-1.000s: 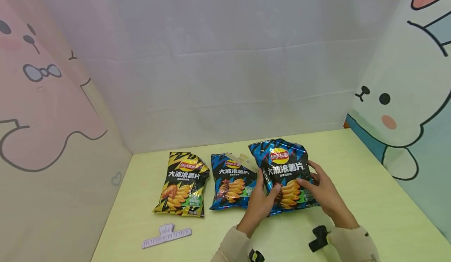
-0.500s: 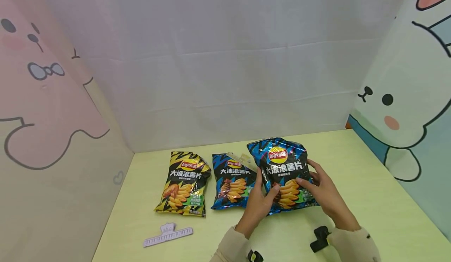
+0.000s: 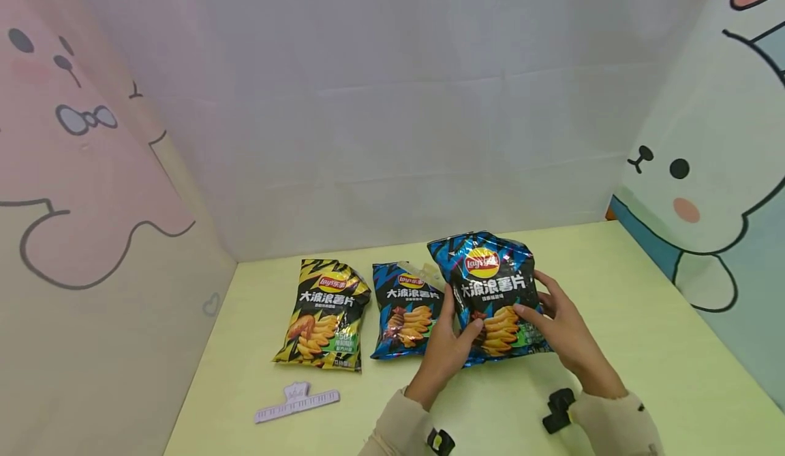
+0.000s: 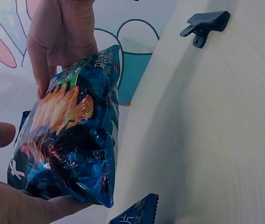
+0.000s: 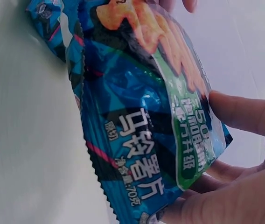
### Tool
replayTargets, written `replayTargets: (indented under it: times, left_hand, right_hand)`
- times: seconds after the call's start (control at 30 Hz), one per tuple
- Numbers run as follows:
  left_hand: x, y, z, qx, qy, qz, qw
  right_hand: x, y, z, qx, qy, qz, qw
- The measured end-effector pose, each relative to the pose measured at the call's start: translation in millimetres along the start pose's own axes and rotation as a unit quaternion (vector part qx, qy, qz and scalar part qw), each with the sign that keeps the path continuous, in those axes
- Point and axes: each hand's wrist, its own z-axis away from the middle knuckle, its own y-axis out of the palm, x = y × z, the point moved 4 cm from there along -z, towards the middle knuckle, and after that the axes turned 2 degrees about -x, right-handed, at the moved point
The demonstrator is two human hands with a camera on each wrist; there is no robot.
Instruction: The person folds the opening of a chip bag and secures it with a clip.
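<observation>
Both hands hold a blue-and-black potato chip bag (image 3: 498,292), tilted with its printed front facing up. My left hand (image 3: 446,350) grips its lower left side, thumb on the front. On the right edge, my right hand (image 3: 567,330) pinches it with the thumb in front and fingers behind. The right wrist view shows the bag's crimped bottom seam and green label close up. Partly covered by the held bag in the head view, a second blue chip bag (image 3: 405,320) lies to its left. Across that bag's top is a pale translucent strip-like piece (image 3: 432,275).
A yellow-and-black chip bag (image 3: 325,316) lies at the left of the pale yellow table (image 3: 650,320). In front of it is a lilac clip (image 3: 297,405) with a long bar. A black clip (image 4: 206,24) lies near the right sleeve. Printed curtains surround the table.
The head view has shifted slightly, so the table things appear a little further right and higher. The held bag has moved slightly left relative to the other bags; both grips stay the same.
</observation>
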Motion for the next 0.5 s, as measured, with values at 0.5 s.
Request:
replayTargets:
  times: [0.5]
  left_hand:
    - [-4.1, -15.7, 9.8, -0.001, 0.01, -0.01, 0.9999]
  right_hand:
    - [9.9, 9.1, 10.6, 0.01, -0.012, -0.017, 0.9997]
